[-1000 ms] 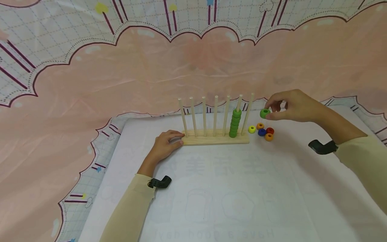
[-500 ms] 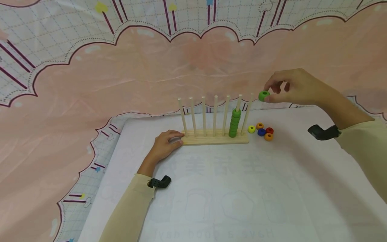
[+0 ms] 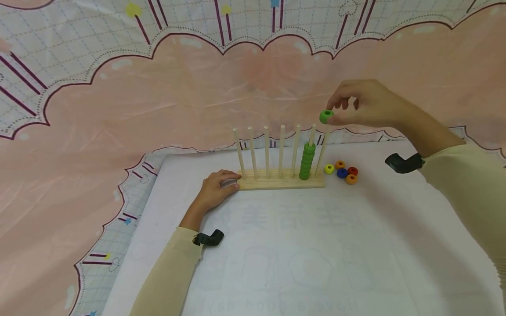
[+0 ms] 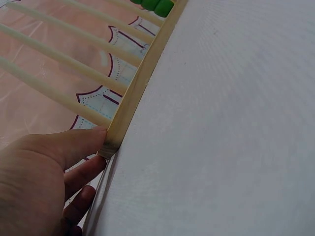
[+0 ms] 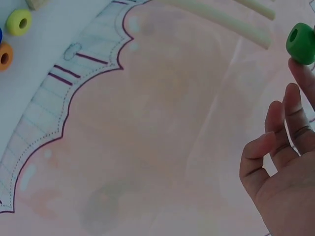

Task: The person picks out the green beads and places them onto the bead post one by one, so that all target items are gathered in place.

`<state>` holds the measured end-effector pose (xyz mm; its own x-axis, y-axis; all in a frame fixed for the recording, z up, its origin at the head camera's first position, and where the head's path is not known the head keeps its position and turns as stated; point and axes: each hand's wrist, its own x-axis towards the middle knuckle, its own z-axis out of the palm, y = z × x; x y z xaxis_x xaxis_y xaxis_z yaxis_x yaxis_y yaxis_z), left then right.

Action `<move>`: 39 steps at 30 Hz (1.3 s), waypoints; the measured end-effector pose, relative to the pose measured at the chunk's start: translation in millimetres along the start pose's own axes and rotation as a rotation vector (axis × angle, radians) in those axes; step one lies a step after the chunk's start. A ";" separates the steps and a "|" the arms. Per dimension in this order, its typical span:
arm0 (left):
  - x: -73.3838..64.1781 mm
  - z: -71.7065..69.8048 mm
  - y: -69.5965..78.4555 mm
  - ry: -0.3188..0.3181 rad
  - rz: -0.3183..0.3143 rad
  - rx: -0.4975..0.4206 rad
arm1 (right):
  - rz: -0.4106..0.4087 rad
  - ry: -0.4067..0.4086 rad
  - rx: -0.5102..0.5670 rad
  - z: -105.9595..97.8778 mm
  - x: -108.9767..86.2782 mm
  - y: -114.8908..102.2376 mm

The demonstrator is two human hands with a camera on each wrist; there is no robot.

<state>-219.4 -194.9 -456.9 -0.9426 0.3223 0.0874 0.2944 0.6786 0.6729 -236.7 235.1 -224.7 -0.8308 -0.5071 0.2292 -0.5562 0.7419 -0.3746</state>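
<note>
In the head view my right hand (image 3: 363, 103) pinches a green bead (image 3: 326, 116) between thumb and fingertips, just above the top of the rightmost peg. The bead's hole shows in the right wrist view, where the bead (image 5: 300, 44) stands apart from the peg tips. A wooden peg rack (image 3: 281, 185) with a row of upright pegs rests on the white table. Several green beads (image 3: 307, 161) are stacked on its second peg from the right. With thumb and fingers my left hand (image 3: 215, 189) holds the rack's left end; the left wrist view shows the thumb on the base (image 4: 129, 105).
Right of the rack lie loose beads: a yellow one (image 3: 329, 169), two orange ones (image 3: 351, 179), a blue one (image 3: 341, 173) and a red one (image 3: 353, 171). The white tabletop (image 3: 300, 254) spreads in front. A pink patterned cloth (image 3: 197, 96) hangs behind.
My right hand has lifted the green bead from beside the loose beads and carried it left over the rightmost peg. The left hand and the rack have stayed put.
</note>
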 end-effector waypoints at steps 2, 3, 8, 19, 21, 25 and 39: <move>0.1 0.1 -0.3 -0.001 0.000 -0.001 | 0.001 -0.017 0.017 3.8 3.5 -0.8; 0.1 0.1 -0.3 -0.002 -0.001 -0.001 | 0.003 -0.026 0.023 5.7 5.1 -1.3; 0.0 -0.3 0.3 -0.005 -0.008 -0.002 | 0.010 -0.058 0.035 13.3 11.5 -2.7; 0.3 -0.5 1.0 -0.001 -0.006 0.003 | 0.040 -0.115 0.024 22.8 18.6 -3.2; 0.6 -0.4 1.0 0.001 -0.004 0.002 | 0.046 -0.129 0.025 24.4 19.4 -2.6; 1.5 -0.1 0.9 0.001 -0.003 -0.006 | 0.055 -0.148 0.023 26.6 20.0 -1.3; 3.0 0.5 -0.3 0.005 -0.007 0.001 | 0.068 -0.153 0.005 28.1 20.3 -2.1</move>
<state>-222.3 -193.8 -457.1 -0.9454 0.3141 0.0868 0.2881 0.6815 0.6727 -251.8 210.9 -244.5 -0.8534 -0.5173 0.0640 -0.4986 0.7744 -0.3895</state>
